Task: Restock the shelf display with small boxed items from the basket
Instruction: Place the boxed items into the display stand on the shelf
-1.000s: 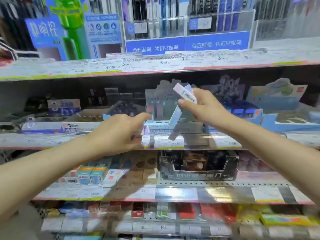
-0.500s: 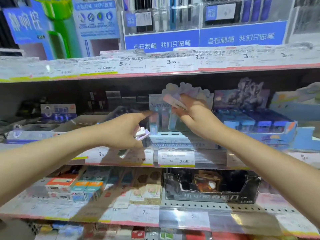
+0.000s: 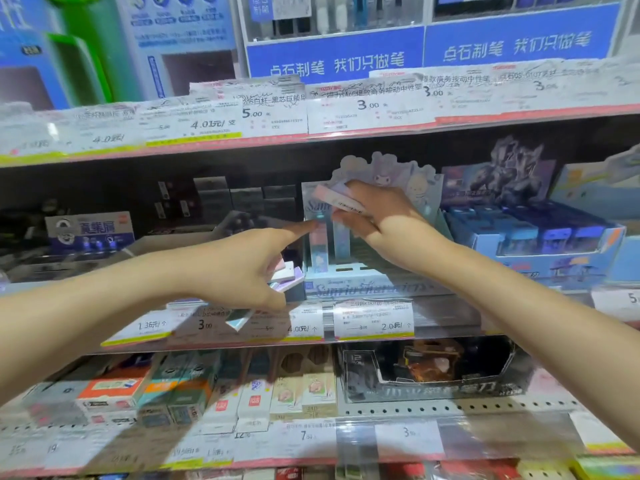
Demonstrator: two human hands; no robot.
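The right hand (image 3: 375,216) is pinching a slim pink-and-white box (image 3: 337,201) between thumb and fingers, holding it against the cardboard display tray (image 3: 367,285) on the middle shelf. The box is lying with its long axis slanting down toward the right, while the boxes already standing in the tray (image 3: 320,247) just below that hand are upright, so in my judgement it is needing a turn to vertical before it slots in. The left hand (image 3: 249,271) is sitting lower and to the left, curled round what look like a few spare boxes (image 3: 285,276), though blur is making the count uncertain, with its forefinger touching a standing box. The right hand is the nearer to the open slots.
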